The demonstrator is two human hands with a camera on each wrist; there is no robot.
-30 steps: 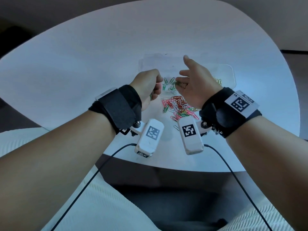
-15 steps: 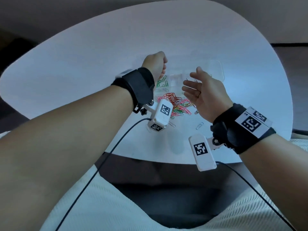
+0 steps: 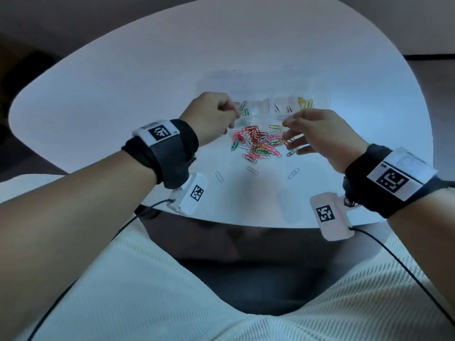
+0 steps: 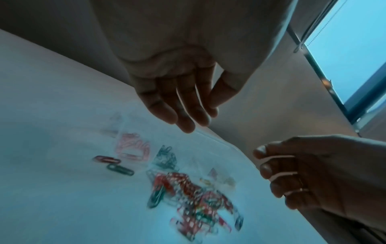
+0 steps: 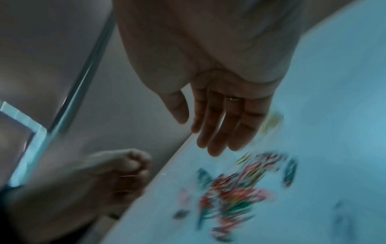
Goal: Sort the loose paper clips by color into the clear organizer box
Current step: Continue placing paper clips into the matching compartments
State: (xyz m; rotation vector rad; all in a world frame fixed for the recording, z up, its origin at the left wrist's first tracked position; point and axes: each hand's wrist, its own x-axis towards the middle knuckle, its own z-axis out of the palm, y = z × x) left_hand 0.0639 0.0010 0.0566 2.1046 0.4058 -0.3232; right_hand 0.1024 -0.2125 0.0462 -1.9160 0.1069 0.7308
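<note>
We swing both hands back over the clip pile (image 3: pixel 256 143): left hand (image 3: pixel 211 114) loose and empty, right hand (image 3: pixel 317 134) spread, nothing gripped, ready for another pick.

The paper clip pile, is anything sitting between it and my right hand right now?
Nothing visible does. The right hand hovers at the right edge of the paper clip pile, its straight fingers above the clips. The left hand is on the far left side, by the organizer box, clear of that path.
</note>
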